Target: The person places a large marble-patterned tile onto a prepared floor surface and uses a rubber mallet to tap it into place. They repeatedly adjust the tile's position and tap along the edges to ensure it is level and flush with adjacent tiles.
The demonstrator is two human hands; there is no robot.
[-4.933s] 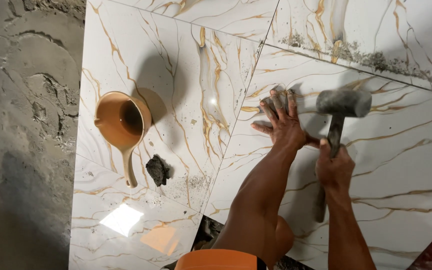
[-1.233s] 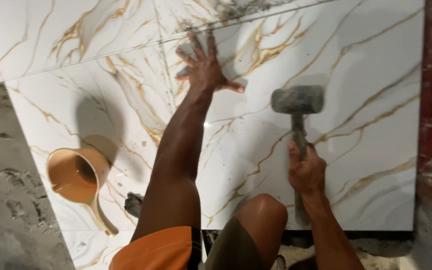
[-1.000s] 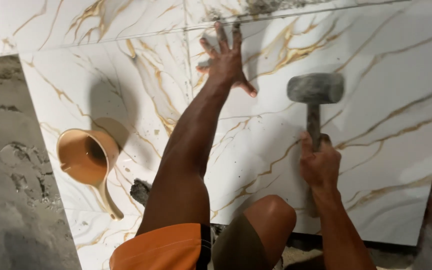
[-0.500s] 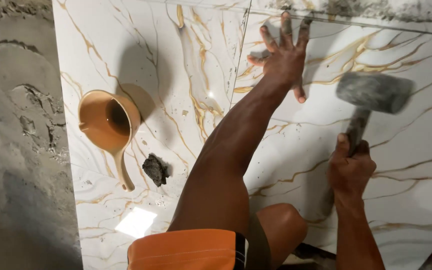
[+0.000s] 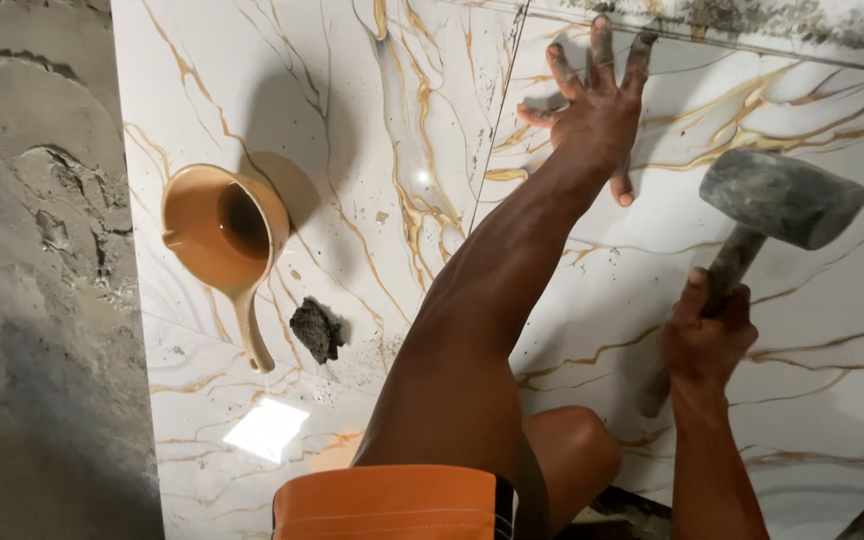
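A: Left to right, what is shown?

B: Bare grey mortar bed [image 5: 32, 300]; an orange scoop [image 5: 222, 225] and a dark lump of mortar [image 5: 315, 330] resting on the left marble-pattern tile [image 5: 352, 120]. Both lie where they lay a second ago.

A: And the hands?

B: The left hand [image 5: 592, 115] is released, fingers spread flat on the right tile [image 5: 832, 400] just beside the joint, as before. The right hand [image 5: 704, 335] is clenched on the handle of the rubber mallet [image 5: 780, 198], whose head has swung nearer the person and hangs over that tile, apart from it.

A: Meaning?

B: Judged so, tapping the right tile level continues.
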